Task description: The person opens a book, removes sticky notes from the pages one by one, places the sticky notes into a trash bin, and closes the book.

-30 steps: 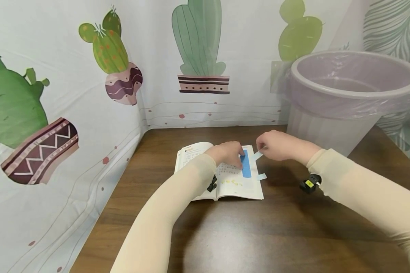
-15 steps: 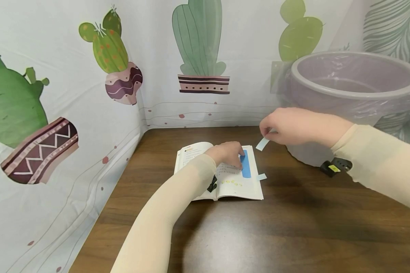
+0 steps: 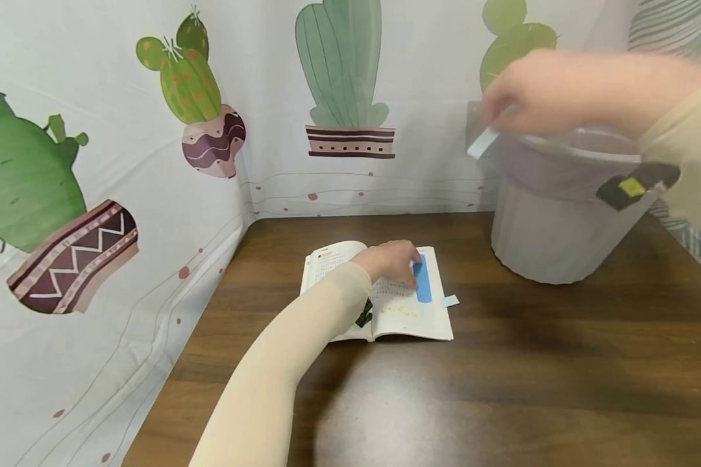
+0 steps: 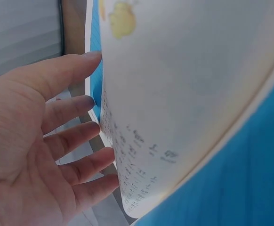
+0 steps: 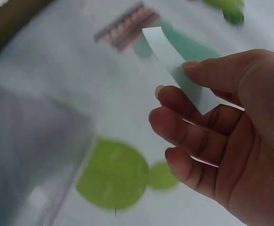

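Note:
An open book lies on the table, with printed text and a blue panel on its right page. My left hand rests on that page; in the left wrist view its fingers are spread and fairly straight, their tips against the paper. Between thumb and index finger my right hand pinches a pale blue paper strip. That hand is raised in front of the bin's rim, blurred in the head view. A second pale strip sticks out from the book's right edge.
A large pale bin with a clear plastic liner stands at the back right of the brown wooden table. Behind it hangs a white cloth printed with cacti.
My right hand has drawn the strip away from the book's upper right edge and lifted it up and right to the bin. The left hand has stayed on the page.

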`<state>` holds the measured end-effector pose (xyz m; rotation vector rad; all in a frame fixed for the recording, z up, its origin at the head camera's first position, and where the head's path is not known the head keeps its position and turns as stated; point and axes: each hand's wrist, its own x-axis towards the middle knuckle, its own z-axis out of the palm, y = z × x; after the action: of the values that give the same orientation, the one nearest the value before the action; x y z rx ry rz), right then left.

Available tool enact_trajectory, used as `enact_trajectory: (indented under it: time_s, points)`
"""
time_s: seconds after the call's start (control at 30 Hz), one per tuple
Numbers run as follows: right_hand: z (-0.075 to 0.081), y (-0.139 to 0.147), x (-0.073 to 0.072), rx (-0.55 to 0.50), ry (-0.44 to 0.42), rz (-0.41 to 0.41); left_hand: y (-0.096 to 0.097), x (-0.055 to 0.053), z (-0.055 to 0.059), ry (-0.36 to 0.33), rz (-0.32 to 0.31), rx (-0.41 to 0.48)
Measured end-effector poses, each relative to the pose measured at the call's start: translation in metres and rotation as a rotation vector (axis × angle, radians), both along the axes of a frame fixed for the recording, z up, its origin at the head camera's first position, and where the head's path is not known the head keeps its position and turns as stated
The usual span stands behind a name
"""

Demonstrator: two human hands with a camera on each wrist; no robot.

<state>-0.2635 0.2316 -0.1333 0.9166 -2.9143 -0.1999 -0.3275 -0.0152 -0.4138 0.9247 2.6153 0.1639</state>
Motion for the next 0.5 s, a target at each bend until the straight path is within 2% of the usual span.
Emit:
enact_trajectory:
  time_s: [0.1, 0.2, 0.4, 0.5]
  points:
    - [0.020, 0.021, -0.018, -0.002, 0.000, -0.090, -0.001, 0.000, 0.000, 0.005, 0.000, 0.000]
    - [0.032, 0.042, -0.032, -0.077, -0.050, -0.179, -0.002, 0.000, -0.001, 0.005, 0.008, -0.004]
    - [0.047, 0.078, -0.051, -0.262, -0.160, -0.370, -0.001, 0.001, 0.000, -0.004, 0.021, -0.017]
    - [0.051, 0.094, -0.061, -0.277, -0.187, -0.430, 0.000, 0.001, 0.000, -0.002, 0.011, -0.018]
